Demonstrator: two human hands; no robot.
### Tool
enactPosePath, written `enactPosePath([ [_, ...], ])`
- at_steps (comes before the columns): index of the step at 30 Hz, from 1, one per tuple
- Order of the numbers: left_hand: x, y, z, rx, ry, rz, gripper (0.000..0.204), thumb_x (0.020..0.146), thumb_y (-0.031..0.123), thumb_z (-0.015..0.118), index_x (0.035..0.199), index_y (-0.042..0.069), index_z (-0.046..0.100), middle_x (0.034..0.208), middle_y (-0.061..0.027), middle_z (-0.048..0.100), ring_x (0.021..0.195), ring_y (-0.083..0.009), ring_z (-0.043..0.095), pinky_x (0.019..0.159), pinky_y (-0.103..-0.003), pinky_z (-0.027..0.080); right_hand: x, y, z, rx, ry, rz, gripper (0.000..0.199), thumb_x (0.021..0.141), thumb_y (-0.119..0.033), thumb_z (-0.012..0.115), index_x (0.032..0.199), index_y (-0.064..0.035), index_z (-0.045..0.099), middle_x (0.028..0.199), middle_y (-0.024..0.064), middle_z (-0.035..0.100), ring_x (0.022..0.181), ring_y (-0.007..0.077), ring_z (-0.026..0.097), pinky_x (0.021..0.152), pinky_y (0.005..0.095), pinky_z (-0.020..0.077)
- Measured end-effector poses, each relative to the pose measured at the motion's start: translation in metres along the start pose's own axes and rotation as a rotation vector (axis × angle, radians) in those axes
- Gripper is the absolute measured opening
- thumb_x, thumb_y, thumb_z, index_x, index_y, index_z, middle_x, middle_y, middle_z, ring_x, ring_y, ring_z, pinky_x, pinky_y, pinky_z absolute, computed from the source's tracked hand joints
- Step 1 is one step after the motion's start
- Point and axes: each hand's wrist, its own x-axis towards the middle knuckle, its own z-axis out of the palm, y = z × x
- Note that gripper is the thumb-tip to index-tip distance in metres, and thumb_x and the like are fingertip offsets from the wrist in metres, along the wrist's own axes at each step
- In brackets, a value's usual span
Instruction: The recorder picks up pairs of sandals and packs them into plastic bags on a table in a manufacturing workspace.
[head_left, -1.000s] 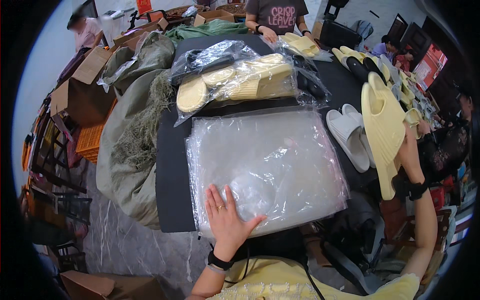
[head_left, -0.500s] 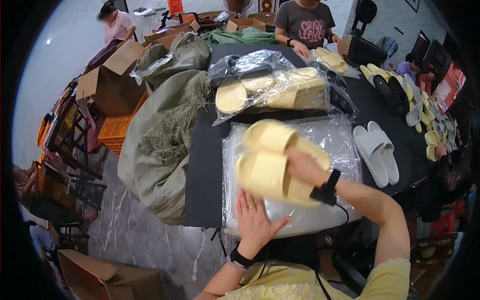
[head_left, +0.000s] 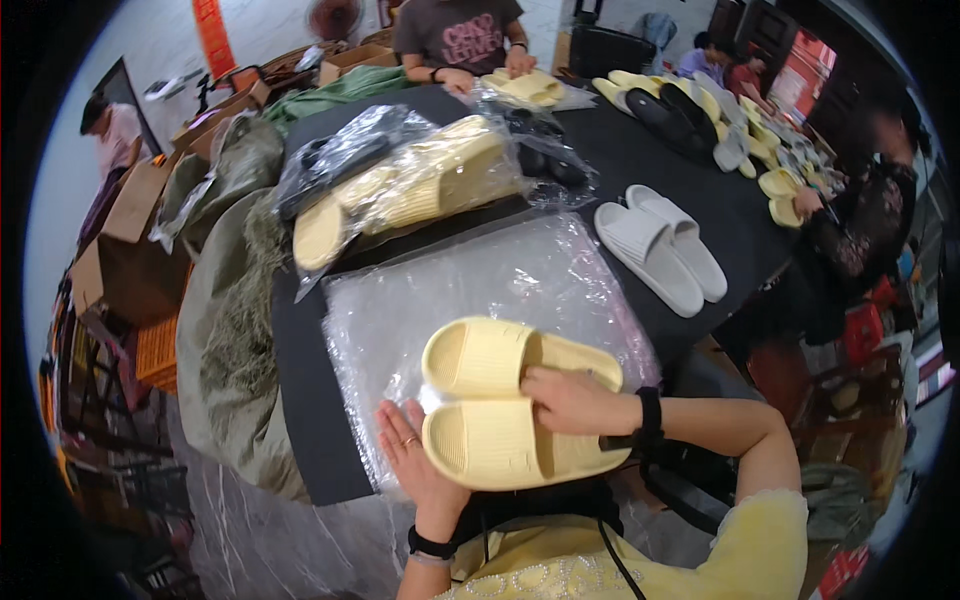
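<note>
My right hand (head_left: 578, 400) grips a pair of pale yellow slide slippers (head_left: 482, 440) side by side, its fingers at the inner edges of their straps. The slippers are over the near part of a stack of clear plastic bags (head_left: 430, 285), toes pointing left. My left hand (head_left: 418, 462) is spread at the near left edge of the bags, beside the slippers' toes, holding nothing. Beyond the stack lie bagged yellow slippers (head_left: 415, 198) and bagged black slippers (head_left: 350, 150). Right of the stack sits a loose grey pair of slides (head_left: 660, 250).
A black table (head_left: 300, 400) carries everything. Along its left stands a large grey-green sack (head_left: 215, 400), with cardboard boxes (head_left: 125, 255) beyond. Across the table a person (head_left: 460, 40) handles yellow slippers. More slippers (head_left: 680, 120) and a person in black lace sleeves (head_left: 860, 230) are at the right.
My right hand has brought the yellow slippers down and nearer to me. My left hand stays by the bags' near edge. The whole view has swung to the right.
</note>
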Motion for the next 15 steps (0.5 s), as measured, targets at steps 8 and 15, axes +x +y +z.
enactPosePath([
  [8,0.005,0.009,-0.005,-0.078,-0.001,-0.098,0.114,0.065,0.072,0.058,0.139,-0.006,0.021,0.144,-0.0322,0.012,0.135,-0.0439,0.013,0.107,-0.051,0.015,0.017,0.181,-0.076,-0.244,0.476,0.174,0.024,0.077,-0.006,0.057,0.1,0.0005,0.055,0.096,0.0224,0.059,0.091,0.0405,0.056,0.077,0.0466,0.0447],
  [15,0.0,0.001,-0.005,-0.212,0.057,-0.113,0.112,0.067,0.073,0.055,0.138,-0.006,0.022,0.143,-0.0329,0.015,0.134,-0.0447,0.015,0.106,-0.052,0.018,0.024,0.254,-0.114,-0.189,0.493,0.241,0.03,0.081,-0.016,0.061,0.102,0.0046,0.057,0.102,0.0257,0.058,0.098,0.0407,0.053,0.083,0.042,0.0422],
])
